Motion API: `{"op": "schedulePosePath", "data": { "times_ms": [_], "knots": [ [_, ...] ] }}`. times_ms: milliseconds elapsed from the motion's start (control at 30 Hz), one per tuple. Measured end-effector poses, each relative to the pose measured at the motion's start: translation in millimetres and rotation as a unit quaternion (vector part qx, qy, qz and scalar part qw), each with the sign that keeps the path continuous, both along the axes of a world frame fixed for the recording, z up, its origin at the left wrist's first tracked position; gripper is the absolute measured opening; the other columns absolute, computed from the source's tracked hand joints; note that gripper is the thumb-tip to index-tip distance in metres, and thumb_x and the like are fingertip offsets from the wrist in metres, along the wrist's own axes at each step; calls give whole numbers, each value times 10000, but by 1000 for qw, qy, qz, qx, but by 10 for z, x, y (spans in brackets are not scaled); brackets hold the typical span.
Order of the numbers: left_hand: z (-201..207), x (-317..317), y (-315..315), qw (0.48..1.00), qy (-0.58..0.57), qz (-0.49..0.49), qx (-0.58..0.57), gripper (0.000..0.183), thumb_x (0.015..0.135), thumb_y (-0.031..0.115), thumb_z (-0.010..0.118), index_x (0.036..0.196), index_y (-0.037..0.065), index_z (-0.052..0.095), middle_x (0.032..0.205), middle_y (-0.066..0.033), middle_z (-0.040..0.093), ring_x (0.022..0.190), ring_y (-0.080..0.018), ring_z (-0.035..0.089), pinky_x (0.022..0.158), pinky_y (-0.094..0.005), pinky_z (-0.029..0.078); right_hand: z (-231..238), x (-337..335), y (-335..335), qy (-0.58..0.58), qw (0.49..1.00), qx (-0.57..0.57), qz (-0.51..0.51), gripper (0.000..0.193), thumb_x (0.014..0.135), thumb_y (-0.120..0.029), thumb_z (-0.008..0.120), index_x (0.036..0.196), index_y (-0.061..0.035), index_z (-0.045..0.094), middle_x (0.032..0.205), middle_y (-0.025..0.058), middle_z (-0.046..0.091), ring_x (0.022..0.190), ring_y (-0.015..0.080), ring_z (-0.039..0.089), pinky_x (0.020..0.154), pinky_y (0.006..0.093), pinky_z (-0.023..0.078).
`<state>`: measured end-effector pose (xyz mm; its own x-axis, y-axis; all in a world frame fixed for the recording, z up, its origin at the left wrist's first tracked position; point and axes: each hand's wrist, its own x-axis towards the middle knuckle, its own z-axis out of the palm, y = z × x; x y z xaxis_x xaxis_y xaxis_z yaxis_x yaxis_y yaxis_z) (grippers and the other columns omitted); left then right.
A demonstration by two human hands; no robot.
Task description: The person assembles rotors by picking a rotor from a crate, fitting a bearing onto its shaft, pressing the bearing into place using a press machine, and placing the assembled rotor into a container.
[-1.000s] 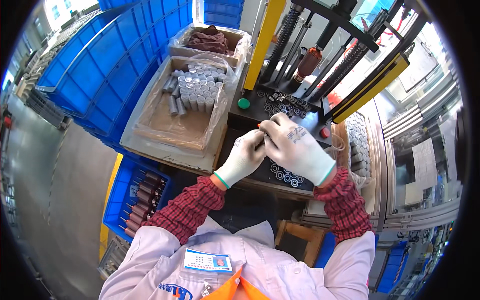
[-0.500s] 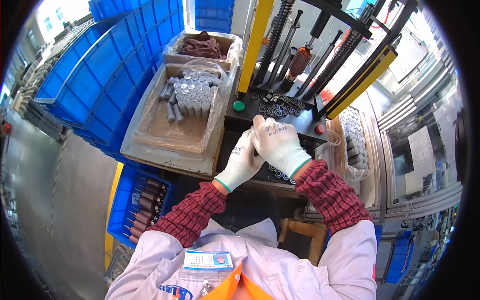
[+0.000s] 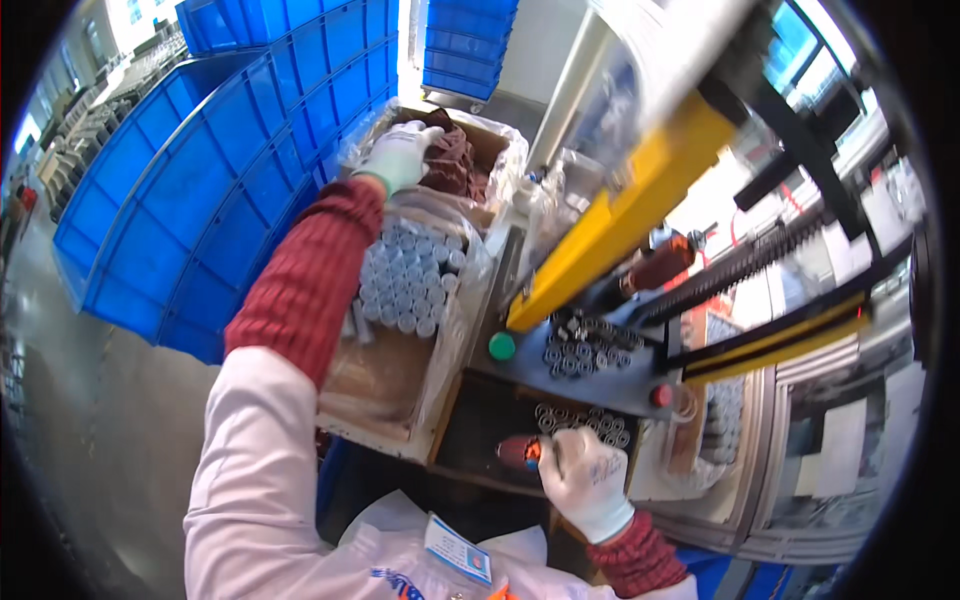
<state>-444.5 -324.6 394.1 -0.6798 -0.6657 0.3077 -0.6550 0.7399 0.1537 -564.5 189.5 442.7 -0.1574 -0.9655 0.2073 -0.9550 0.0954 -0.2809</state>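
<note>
Near the table's [image 3: 465,425] front edge, your right hand [image 3: 585,478] grips a rotor [image 3: 514,453]; a second rotor [image 3: 662,264] is set in the press [image 3: 745,262]. Your left hand [image 3: 402,155] is at the cloth [image 3: 458,165], fingers' hold unclear.

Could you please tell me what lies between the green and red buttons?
In the head view, a cluster of small metal rings lies between them.

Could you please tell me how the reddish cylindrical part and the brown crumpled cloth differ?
Shape: the reddish cylindrical part is compact with an orange end; the brown crumpled cloth lies in loose folds.
Place: the white-gloved right hand holds the part; the cloth lies in a plastic-lined cardboard box, by the white-gloved left hand.
Both look reddish-brown.
</note>
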Motion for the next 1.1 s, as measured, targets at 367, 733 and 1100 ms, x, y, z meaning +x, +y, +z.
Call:
{"op": "schedulePosePath", "data": {
  "times_ms": [367, 733, 1100],
  "knots": [
    [-431, -603, -1230, 992, 45, 2, 118, 351, 864, 79, 642, 1204, 56, 728, 1159, -254, 741, 1175, -435, 686, 1027, -503, 550, 138, -133, -311, -52, 988, 112, -88, 112, 942, -135, 722, 879, -50, 685, 840, 156, 691, 736, 398, 689, 652, 501, 548],
    [-49, -453, -1571, 987, 25, -25, 157, 518, 886, 159, 683, 1399, 98, 647, 1366, -247, 688, 1302, -426, 639, 1108, -482, 524, 71, -245, -535, -78, 981, 129, -120, 92, 934, -108, 728, 913, -25, 695, 904, 177, 693, 797, 418, 694, 679, 497, 546],
    [-683, -789, -1228, 986, -141, -81, 25, 366, 916, 288, 765, 1234, 109, 730, 1318, -148, 725, 1251, -412, 668, 982, -507, 564, 30, -292, -554, -59, 985, 117, -113, 88, 931, -104, 722, 909, -23, 698, 894, 184, 695, 799, 424, 697, 699, 496, 547]
  ]
}}
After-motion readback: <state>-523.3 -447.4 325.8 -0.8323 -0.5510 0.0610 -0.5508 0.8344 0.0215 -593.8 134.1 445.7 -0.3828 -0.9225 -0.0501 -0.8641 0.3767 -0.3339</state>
